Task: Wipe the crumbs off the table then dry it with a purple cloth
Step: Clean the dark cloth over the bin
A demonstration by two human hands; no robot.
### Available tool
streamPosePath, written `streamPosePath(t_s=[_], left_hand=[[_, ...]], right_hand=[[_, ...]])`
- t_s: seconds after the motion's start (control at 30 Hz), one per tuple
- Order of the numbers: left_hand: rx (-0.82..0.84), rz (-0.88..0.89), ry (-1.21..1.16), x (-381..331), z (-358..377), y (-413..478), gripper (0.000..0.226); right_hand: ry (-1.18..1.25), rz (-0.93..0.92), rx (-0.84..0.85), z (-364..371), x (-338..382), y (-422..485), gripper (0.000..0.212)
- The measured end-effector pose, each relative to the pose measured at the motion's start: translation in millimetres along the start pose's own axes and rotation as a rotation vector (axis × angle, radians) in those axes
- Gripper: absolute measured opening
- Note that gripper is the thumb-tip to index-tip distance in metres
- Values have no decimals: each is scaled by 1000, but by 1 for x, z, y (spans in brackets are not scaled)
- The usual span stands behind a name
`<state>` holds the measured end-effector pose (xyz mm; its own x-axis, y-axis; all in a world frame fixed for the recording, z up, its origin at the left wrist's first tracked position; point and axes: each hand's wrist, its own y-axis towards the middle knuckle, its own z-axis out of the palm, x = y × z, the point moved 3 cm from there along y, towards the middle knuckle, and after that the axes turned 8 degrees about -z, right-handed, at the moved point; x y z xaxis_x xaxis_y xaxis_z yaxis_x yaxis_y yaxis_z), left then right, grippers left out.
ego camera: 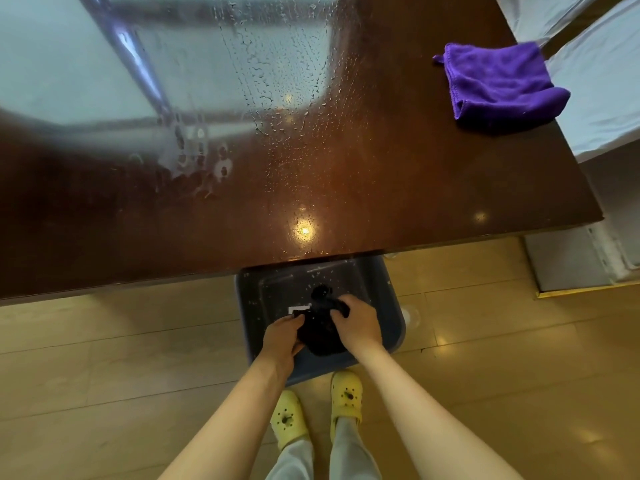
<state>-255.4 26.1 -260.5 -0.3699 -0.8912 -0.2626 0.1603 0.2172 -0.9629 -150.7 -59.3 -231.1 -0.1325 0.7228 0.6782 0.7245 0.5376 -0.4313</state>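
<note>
A dark brown glossy table [381, 188] fills the upper view, with water droplets and wet streaks across its middle. A folded purple cloth [498, 84] lies at its far right side. Below the table's near edge a dark blue basin [391, 306] stands on the floor. Over the basin my left hand [282, 336] and my right hand [358, 322] both grip a bunched dark cloth [320, 332], one hand on each side of it.
Pale wooden floor surrounds the basin. My feet in yellow clogs [346, 396] stand just behind it. White bedding [602, 98] lies beyond the table's right edge, and a grey-white cabinet [568, 261] stands under that corner.
</note>
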Motion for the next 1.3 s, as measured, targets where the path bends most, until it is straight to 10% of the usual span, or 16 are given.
streamPosePath(t_s=[0.67, 0.77, 1.07, 1.3], left_hand=[[31, 15, 92, 3, 8, -3, 14], [-20, 10, 156, 4, 7, -1, 22], [-55, 11, 85, 4, 4, -4, 27], [94, -39, 161, 0, 13, -12, 16]], right_hand=[[51, -75, 44, 1, -11, 0, 28], [-16, -121, 313, 11, -9, -1, 28], [-6, -71, -24, 6, -8, -7, 30], [-135, -238, 299, 16, -9, -27, 41]])
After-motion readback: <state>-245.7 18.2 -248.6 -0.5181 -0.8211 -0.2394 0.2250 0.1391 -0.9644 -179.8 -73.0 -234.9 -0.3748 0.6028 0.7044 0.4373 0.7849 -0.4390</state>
